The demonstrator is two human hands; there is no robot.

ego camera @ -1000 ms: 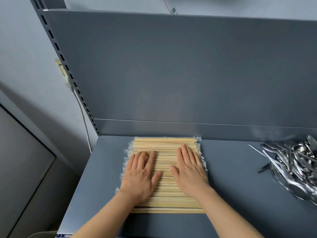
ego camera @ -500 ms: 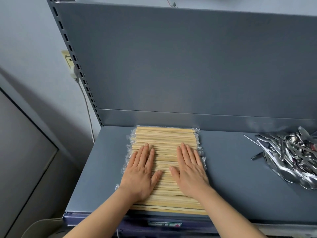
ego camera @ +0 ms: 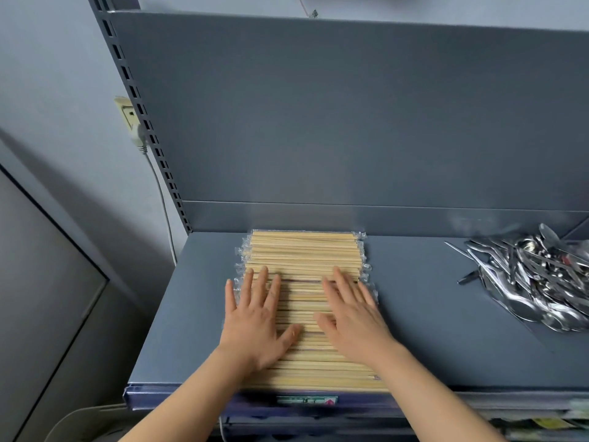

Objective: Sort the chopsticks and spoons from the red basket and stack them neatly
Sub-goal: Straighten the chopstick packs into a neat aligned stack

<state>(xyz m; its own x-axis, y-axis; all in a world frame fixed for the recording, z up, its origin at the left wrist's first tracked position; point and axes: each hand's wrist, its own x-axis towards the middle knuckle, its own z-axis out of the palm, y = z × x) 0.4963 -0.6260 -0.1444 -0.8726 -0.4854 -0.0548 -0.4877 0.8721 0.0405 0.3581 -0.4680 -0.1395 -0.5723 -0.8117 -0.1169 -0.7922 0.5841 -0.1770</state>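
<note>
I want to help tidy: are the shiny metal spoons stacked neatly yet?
No, the shiny metal spoons lie in a jumbled heap on the grey metal shelf, handles pointing every way.

I count two hands of mine, my left hand (ego camera: pixel 255 323) and my right hand (ego camera: pixel 353 327), and under them one flat bed of wrapped chopsticks (ego camera: pixel 306 253) — dozens of sticks side by side, too many and too close to number exactly. To the right I see one heap of metal spoons (ego camera: pixel 538 279), too tangled to count, on the one grey shelf (ego camera: pixel 430 330). The wall has one socket (ego camera: pixel 126 114), one plug (ego camera: pixel 138 137) and one cable (ego camera: pixel 164 202) — and the shelf's front edge bears one label (ego camera: pixel 307 401).
</note>
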